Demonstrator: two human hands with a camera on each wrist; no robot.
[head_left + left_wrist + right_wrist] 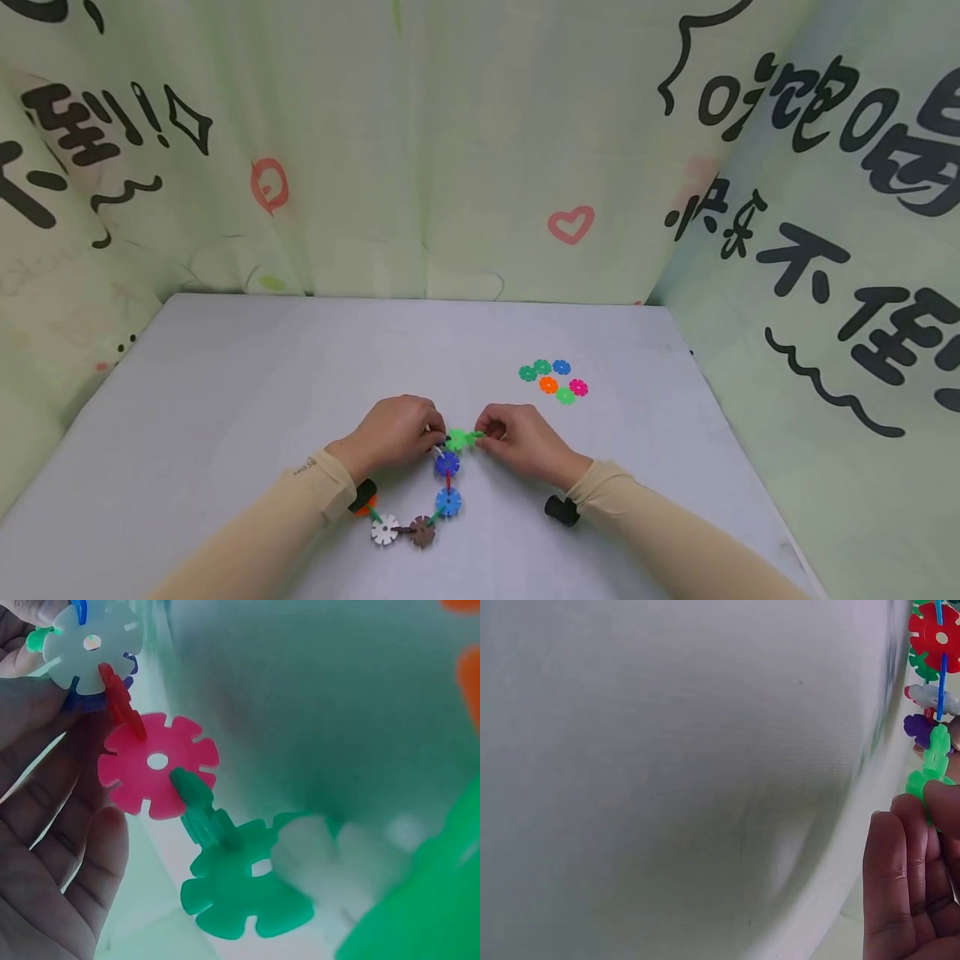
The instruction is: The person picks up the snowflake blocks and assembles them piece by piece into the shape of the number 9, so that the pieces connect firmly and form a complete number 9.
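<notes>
Notched plastic discs are slotted together into a curved chain, with a blue disc (pixel 448 502), a brown disc (pixel 422 532) and a white disc (pixel 385 530) along its near part. My left hand (pixel 401 429) grips the chain at its upper end, beside a bright green disc (pixel 456 440). In the left wrist view, its fingertips are at a whitish disc (pixel 105 652), and a pink disc (pixel 135 780) hangs below. My right hand (pixel 525 442) pinches a light green disc (pixel 915 784) joined to another green one. The left forearm hides part of the chain.
Several loose discs, among them an orange disc (pixel 548 385) and a pink disc (pixel 578 387), lie farther back on the white table (pixel 300 358). A printed curtain (pixel 465 150) stands behind and at both sides. Black wrist cameras sit by both cuffs.
</notes>
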